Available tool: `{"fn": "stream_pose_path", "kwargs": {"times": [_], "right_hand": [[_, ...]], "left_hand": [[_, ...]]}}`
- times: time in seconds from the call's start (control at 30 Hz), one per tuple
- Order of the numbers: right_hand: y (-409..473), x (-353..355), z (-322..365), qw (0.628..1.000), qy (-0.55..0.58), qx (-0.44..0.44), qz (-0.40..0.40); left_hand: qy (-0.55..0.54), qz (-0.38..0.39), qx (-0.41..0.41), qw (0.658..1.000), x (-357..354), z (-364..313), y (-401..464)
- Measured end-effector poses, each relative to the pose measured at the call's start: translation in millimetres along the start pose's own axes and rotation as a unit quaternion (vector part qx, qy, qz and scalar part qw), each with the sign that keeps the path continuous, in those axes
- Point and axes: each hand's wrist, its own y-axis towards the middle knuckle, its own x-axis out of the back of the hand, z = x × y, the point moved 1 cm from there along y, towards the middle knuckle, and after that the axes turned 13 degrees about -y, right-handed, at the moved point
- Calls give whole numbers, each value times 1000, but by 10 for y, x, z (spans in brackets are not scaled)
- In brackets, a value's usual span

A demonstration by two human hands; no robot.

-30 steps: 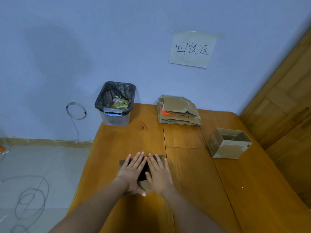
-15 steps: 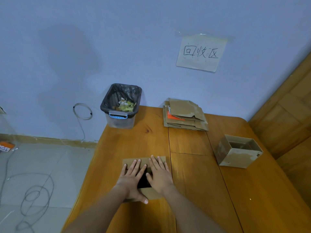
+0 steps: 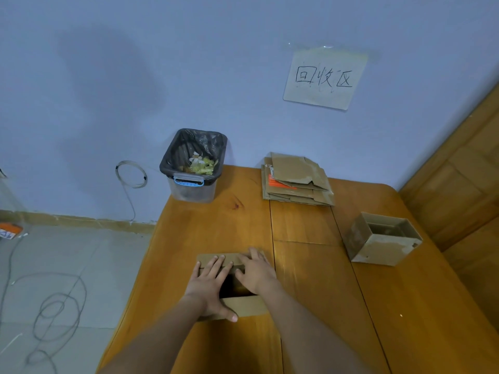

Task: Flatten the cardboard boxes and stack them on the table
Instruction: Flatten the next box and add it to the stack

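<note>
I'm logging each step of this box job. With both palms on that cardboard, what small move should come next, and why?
Probably lift the pressed cardboard and carry it to the flattened stack by the wall. It already lies flat under the left hand and right hand, while the open box still stands unflattened.

Glossy varnished wood table (image 3: 310, 292); matt brown cardboard box (image 3: 383, 238); clear plastic bin (image 3: 193, 190).
</note>
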Motion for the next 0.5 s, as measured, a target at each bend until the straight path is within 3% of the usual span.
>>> {"fn": "stream_pose_path", "kwargs": {"times": [0.13,0.27,0.37,0.5], "right_hand": [[-52,-20,54,997,-81,-10,0],[-184,-57,46,998,-39,5,-40],[-331,-139,-23,993,-24,45,-109],[-511,-313,-115,983,-74,119,-120]], "left_hand": [[4,0,5,1000,33,-59,-37],[0,15,-14,1000,100,-96,-114],[6,2,-41,999,95,-82,-182],[27,-7,-56,998,-12,-21,-299]]}}
